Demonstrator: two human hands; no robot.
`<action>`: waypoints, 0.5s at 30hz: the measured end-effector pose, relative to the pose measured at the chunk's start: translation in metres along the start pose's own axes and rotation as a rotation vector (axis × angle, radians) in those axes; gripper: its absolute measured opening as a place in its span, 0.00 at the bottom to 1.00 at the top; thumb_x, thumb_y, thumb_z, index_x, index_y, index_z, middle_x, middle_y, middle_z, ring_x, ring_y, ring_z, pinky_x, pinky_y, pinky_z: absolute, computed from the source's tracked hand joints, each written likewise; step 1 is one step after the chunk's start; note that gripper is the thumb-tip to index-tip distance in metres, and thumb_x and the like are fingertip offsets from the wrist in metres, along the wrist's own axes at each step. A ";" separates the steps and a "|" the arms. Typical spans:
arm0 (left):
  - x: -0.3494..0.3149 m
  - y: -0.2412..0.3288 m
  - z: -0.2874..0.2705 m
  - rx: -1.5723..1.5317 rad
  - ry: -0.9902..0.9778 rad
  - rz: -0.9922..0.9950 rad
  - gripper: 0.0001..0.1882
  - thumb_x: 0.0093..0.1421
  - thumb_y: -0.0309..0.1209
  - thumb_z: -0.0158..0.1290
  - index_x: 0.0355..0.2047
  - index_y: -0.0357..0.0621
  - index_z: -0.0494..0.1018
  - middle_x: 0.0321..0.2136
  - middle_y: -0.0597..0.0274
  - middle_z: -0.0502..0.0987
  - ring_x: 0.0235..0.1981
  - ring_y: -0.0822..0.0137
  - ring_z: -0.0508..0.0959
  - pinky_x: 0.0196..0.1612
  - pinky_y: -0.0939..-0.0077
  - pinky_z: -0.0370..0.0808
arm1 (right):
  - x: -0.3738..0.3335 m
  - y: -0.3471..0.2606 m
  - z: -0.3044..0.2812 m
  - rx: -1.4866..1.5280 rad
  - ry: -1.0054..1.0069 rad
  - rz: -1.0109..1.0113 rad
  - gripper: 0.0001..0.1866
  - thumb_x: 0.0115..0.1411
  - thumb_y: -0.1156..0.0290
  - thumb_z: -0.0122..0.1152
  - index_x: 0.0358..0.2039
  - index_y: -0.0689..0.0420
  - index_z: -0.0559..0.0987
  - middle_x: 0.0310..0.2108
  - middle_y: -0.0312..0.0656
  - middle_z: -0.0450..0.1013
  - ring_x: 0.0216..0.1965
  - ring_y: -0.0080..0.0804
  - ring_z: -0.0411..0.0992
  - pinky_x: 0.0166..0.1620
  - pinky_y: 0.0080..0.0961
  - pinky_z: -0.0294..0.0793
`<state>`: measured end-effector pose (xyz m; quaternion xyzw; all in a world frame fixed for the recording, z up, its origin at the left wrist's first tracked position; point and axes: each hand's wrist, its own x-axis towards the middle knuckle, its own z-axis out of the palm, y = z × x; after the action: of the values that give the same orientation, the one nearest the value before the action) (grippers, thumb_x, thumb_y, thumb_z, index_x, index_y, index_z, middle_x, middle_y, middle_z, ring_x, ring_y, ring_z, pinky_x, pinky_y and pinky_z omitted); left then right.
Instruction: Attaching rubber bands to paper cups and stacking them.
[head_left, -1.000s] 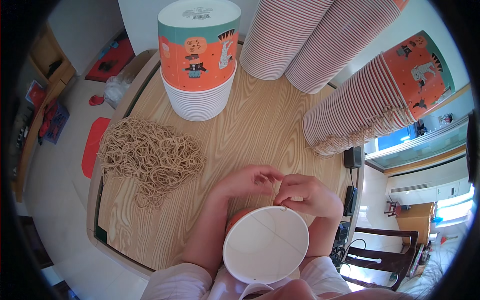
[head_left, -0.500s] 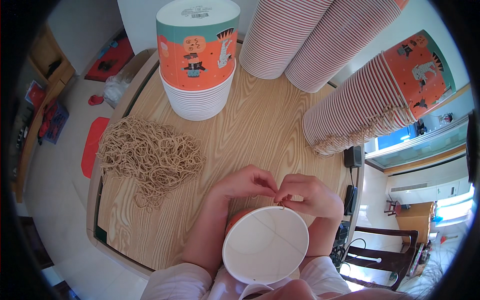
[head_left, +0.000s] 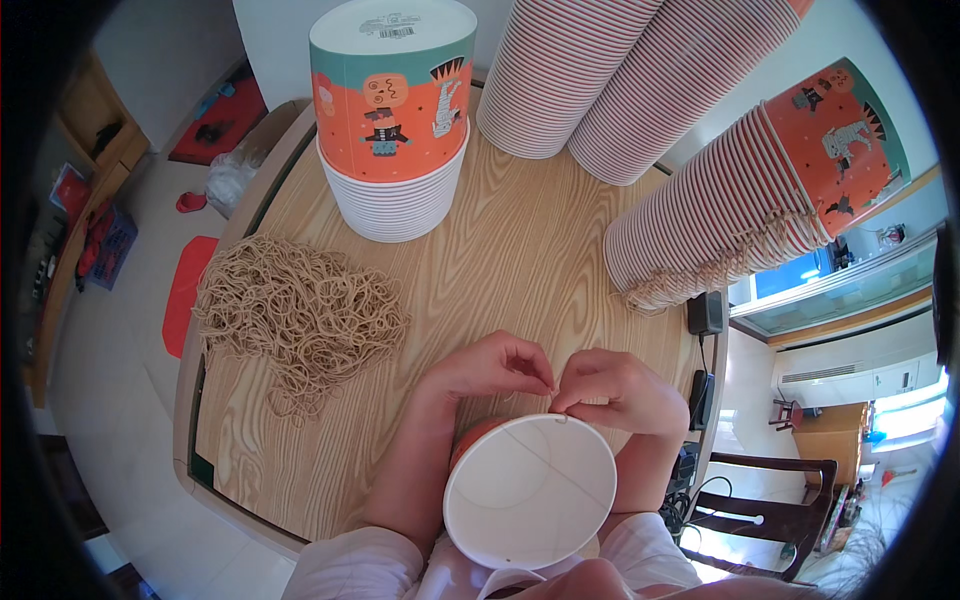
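Note:
A white paper bucket (head_left: 530,495) with an orange outside is tilted against my front, its open mouth up toward me. At its far rim, my left hand (head_left: 500,364) and my right hand (head_left: 622,392) come close together, fingertips pinched. Both pinch a thin tan cord (head_left: 562,418), which shows as a small bit at the rim; the fingers hide most of it. A loose pile of tan cord pieces (head_left: 300,315) lies on the table to the left of my hands.
Upside-down nested buckets (head_left: 395,130) stand at the far left of the wooden table (head_left: 500,260). Tall white stacks (head_left: 560,75) rise behind. A leaning stack (head_left: 710,200) on the right has cords hanging along its rims. Black adapters (head_left: 705,313) and cables sit along the right edge.
My right fingertips have shifted slightly, and a small gap now shows between the two hands. The bucket stays almost where it was.

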<state>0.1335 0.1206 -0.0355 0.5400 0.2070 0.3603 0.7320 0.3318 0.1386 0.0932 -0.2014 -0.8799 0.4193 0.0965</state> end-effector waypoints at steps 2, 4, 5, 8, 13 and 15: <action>0.000 0.000 0.000 0.001 0.003 0.001 0.06 0.55 0.24 0.59 0.34 0.37 0.77 0.30 0.64 0.79 0.34 0.76 0.78 0.40 0.81 0.74 | 0.000 -0.002 -0.002 0.025 -0.004 -0.027 0.07 0.49 0.76 0.64 0.31 0.55 0.79 0.27 0.39 0.72 0.31 0.38 0.73 0.34 0.30 0.71; -0.001 -0.003 0.000 -0.062 0.016 -0.023 0.06 0.55 0.24 0.59 0.34 0.37 0.77 0.30 0.64 0.79 0.34 0.76 0.78 0.40 0.81 0.74 | 0.000 -0.002 -0.003 0.052 -0.038 -0.045 0.07 0.49 0.76 0.64 0.31 0.55 0.79 0.28 0.39 0.72 0.32 0.38 0.73 0.34 0.30 0.71; -0.001 -0.002 0.000 -0.061 0.017 -0.023 0.06 0.55 0.24 0.59 0.34 0.37 0.77 0.30 0.64 0.79 0.34 0.76 0.78 0.40 0.81 0.74 | 0.000 -0.002 -0.002 0.052 -0.039 -0.046 0.07 0.49 0.76 0.64 0.31 0.55 0.79 0.28 0.39 0.72 0.32 0.38 0.73 0.34 0.30 0.71; -0.001 -0.002 0.000 -0.024 0.017 -0.017 0.06 0.55 0.24 0.59 0.34 0.38 0.77 0.30 0.65 0.79 0.34 0.76 0.78 0.40 0.81 0.74 | 0.000 -0.001 -0.001 0.043 -0.036 0.052 0.06 0.50 0.75 0.64 0.31 0.55 0.79 0.29 0.39 0.72 0.33 0.38 0.73 0.35 0.30 0.71; -0.001 -0.002 0.000 -0.068 0.012 -0.003 0.06 0.55 0.24 0.59 0.34 0.38 0.77 0.30 0.65 0.79 0.34 0.77 0.77 0.40 0.82 0.74 | 0.001 0.000 0.000 0.051 -0.058 -0.028 0.06 0.51 0.75 0.63 0.31 0.55 0.78 0.29 0.40 0.72 0.33 0.39 0.73 0.36 0.31 0.71; -0.001 -0.003 0.000 -0.066 0.015 -0.007 0.06 0.55 0.24 0.59 0.34 0.38 0.77 0.30 0.65 0.79 0.34 0.77 0.77 0.40 0.82 0.73 | 0.000 0.000 0.000 0.050 -0.061 -0.034 0.06 0.51 0.75 0.63 0.31 0.55 0.78 0.29 0.41 0.72 0.33 0.40 0.73 0.36 0.31 0.71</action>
<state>0.1335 0.1191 -0.0386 0.5121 0.2021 0.3685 0.7491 0.3319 0.1388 0.0931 -0.1710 -0.8750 0.4454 0.0819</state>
